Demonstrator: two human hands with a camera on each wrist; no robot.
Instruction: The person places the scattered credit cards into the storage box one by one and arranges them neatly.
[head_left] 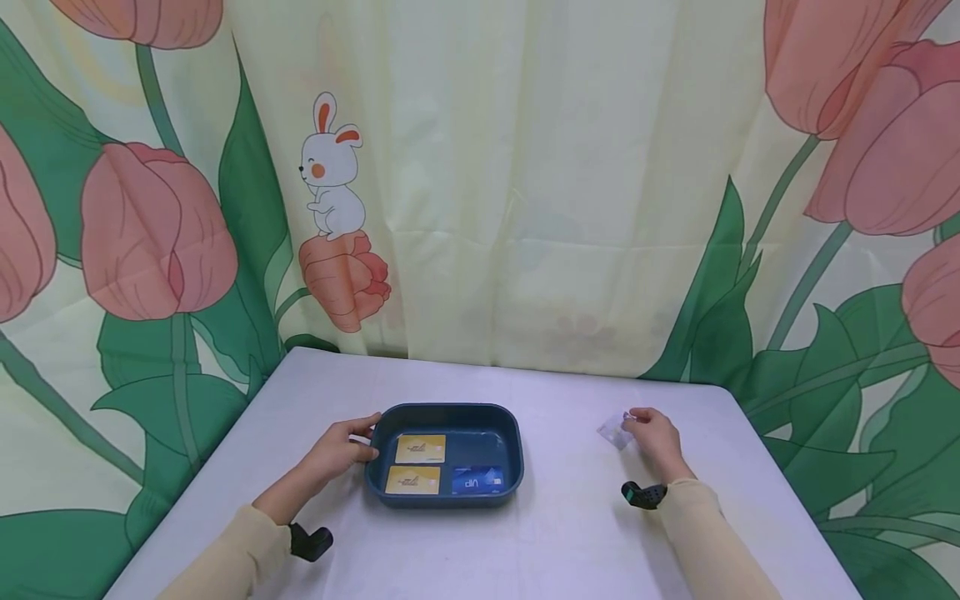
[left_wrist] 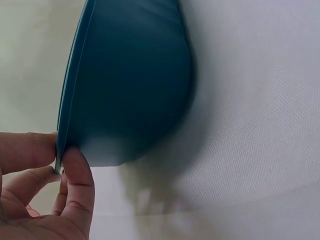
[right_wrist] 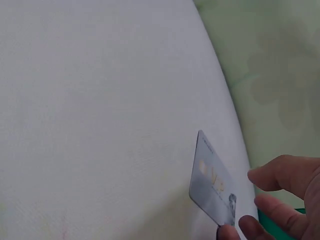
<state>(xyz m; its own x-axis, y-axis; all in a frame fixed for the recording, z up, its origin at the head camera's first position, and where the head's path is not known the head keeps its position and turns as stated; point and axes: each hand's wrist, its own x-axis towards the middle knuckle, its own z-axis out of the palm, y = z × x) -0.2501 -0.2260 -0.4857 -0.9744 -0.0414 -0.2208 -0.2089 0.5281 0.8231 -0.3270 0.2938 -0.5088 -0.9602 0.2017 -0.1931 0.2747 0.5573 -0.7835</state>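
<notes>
A dark blue tray sits in the middle of the table with two yellow cards and one blue card inside. My left hand pinches the tray's left rim between thumb and fingers. Over to the right, my right hand holds a silver-grey card by its edge, tilted up off the cloth.
The table wears a white cloth and ends near the floral curtain at the back. Black wrist straps sit on both forearms. Bare cloth lies between the tray and my right hand.
</notes>
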